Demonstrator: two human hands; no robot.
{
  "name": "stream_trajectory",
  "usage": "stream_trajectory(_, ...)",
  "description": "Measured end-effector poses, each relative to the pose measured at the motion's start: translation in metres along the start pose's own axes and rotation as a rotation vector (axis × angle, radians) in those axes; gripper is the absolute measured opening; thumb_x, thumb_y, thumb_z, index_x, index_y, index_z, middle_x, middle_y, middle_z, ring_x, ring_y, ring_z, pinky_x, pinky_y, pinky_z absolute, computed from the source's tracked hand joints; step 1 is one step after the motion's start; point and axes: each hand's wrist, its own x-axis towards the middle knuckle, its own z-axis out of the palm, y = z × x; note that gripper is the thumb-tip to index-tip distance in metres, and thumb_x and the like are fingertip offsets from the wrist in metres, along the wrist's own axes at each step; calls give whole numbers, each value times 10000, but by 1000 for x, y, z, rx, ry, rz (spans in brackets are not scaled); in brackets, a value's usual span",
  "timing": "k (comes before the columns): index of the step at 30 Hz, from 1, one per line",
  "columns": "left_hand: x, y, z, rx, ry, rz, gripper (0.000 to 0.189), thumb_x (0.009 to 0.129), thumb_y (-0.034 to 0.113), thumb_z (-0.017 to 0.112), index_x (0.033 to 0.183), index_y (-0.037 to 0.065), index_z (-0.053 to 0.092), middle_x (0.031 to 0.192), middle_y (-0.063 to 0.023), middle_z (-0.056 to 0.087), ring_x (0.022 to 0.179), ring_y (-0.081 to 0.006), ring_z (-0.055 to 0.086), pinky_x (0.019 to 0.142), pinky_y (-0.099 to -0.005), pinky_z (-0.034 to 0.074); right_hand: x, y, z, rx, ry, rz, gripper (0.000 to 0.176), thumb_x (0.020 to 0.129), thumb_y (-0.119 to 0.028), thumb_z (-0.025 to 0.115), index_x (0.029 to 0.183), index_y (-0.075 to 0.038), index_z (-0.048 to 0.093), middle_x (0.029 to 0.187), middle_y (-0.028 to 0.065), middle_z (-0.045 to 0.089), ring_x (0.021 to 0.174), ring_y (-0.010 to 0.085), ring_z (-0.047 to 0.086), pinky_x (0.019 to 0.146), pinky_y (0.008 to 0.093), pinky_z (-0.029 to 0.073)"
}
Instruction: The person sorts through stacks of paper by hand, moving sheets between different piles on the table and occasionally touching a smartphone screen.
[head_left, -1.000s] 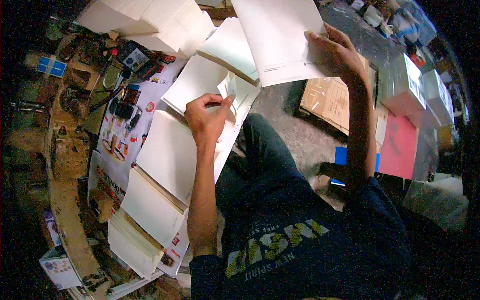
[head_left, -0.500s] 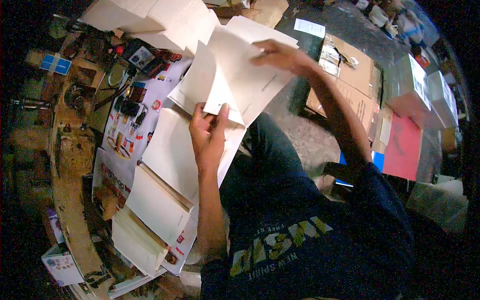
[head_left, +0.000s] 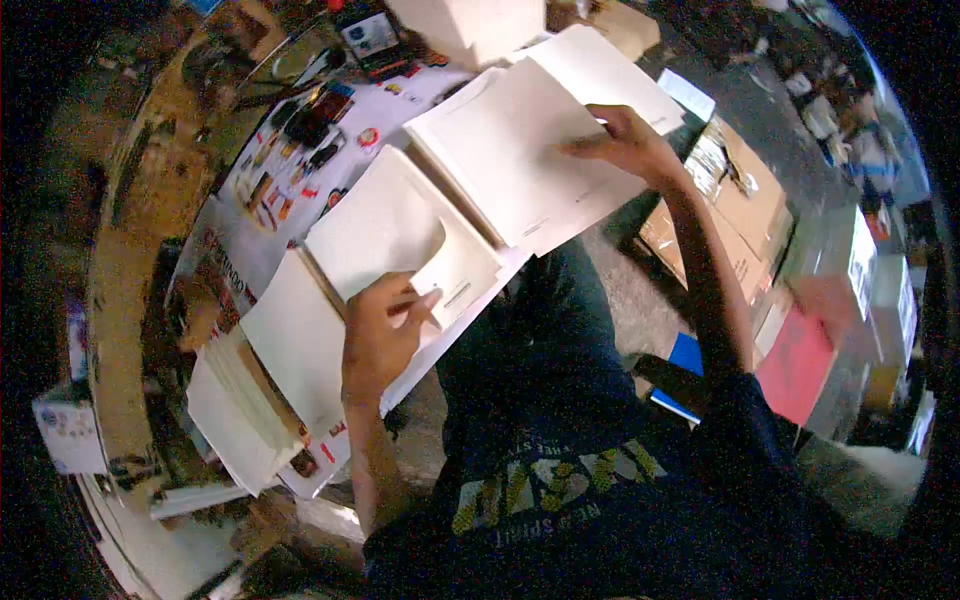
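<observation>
White paper sheets lie in several stacks in a row. At the corner of one middle stack (head_left: 375, 215), my left hand (head_left: 385, 330) pinches a sheet (head_left: 450, 262) between thumb and fingers. That sheet's corner curls up from the stack, with small print near its edge. Further up the row, my right hand (head_left: 630, 145) rests over the top sheet of another stack (head_left: 510, 150), its fingers stretched out and nothing gripped. The nearer stacks, a flat one (head_left: 290, 335) and a fanned one (head_left: 235, 410), sit below my left hand.
A printed banner sheet (head_left: 375, 150) lies under the stacks. At the right are a cardboard box (head_left: 735, 215), a red panel (head_left: 797, 365) and a blue item (head_left: 686, 352). A curved wooden edge (head_left: 125, 290) runs along the left.
My left hand has gone from the upper stack to a sheet on the nearer one. The sheet it held now lies flat on the upper stack under my right hand. The view has shifted.
</observation>
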Motion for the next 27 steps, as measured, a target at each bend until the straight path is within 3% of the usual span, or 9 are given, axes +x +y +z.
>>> stream_trajectory(4, -38, -22, -18, -406, 239, -2, 212, 849, 181, 685, 987, 34, 620, 775, -84, 643, 620, -131, 585, 572, -268, 462, -11, -20, 13, 420, 159, 64, 574, 783, -166, 719, 1298, -12, 516, 1174, 116, 613, 1054, 187, 577, 925, 300, 442)
stream_trajectory(5, -59, -18, -31, -334, 226, -141, 290, 862, 119, 653, 1113, -14, 591, 982, -64, 650, 904, -152, 612, 792, -284, 489, -14, -25, 14, 415, 144, 53, 574, 783, -166, 719, 1298, -12, 516, 1174, 116, 613, 1054, 187, 577, 925, 300, 442)
stream_trajectory(7, -85, -49, -32, -433, 382, 29, 397, 807, 148, 720, 1145, 3, 572, 1050, -85, 634, 919, -174, 602, 790, -318, 489, -10, -30, 22, 595, -85, -66, 561, 811, -120, 661, 1324, 15, 480, 1172, 123, 619, 1046, 180, 583, 933, 299, 439)
stream_trajectory(11, -99, -32, -61, 113, 245, 93, 382, 744, 166, 765, 1048, 20, 587, 1032, -85, 615, 904, -210, 602, 795, -343, 496, -22, -63, 82, 353, -23, -152, 584, 837, -110, 602, 1367, 44, 410, 1204, 124, 597, 1072, 210, 573, 978, 295, 406)
stream_trajectory(17, -106, -79, -69, 212, 276, 75, 370, 665, 189, 821, 927, 41, 606, 1009, -85, 592, 886, -254, 603, 802, -376, 504, -48, -94, 148, 429, -231, -80, 748, 812, -360, 699, 1391, -2, 388, 1371, 160, 471, 1272, 239, 429, 1070, 330, 312)
stream_trajectory(21, -127, -118, -72, -166, 289, -74, 205, 858, 168, 671, 921, -12, 599, 913, -86, 627, 820, -139, 593, 773, -285, 492, -49, -121, 140, 452, -181, 203, 726, 851, -381, 642, 1399, 15, 375, 1367, 181, 465, 1261, 245, 437, 1080, 327, 291)
stream_trajectory(24, -161, -142, -76, -376, 681, -291, 183, 916, 175, 557, 977, 6, 592, 978, -95, 613, 829, -146, 560, 750, -284, 467, -63, -125, 147, 365, -146, 72, 679, 810, -291, 715, 1336, 40, 443, 1289, 180, 520, 1206, 227, 480, 1012, 314, 376)
stream_trajectory(25, -186, -207, -71, 156, 810, -163, 254, 905, 193, 570, 1105, 36, 576, 1072, -100, 600, 907, -197, 564, 804, -343, 468, -66, -121, 151, 256, -155, -111, 638, 795, -234, 737, 1301, 54, 474, 1229, 170, 566, 1156, 220, 523, 966, 305, 428)
stream_trajectory(27, -185, -188, -66, -893, 1073, -104, 354, 915, 182, 552, 1238, 42, 514, 1140, -110, 586, 1014, -274, 553, 864, -423, 457, -48, -104, 164, 358, -247, -164, 560, 771, -135, 749, 1231, 77, 510, 1082, 118, 635, 1004, 190, 606, 845, 264, 499)
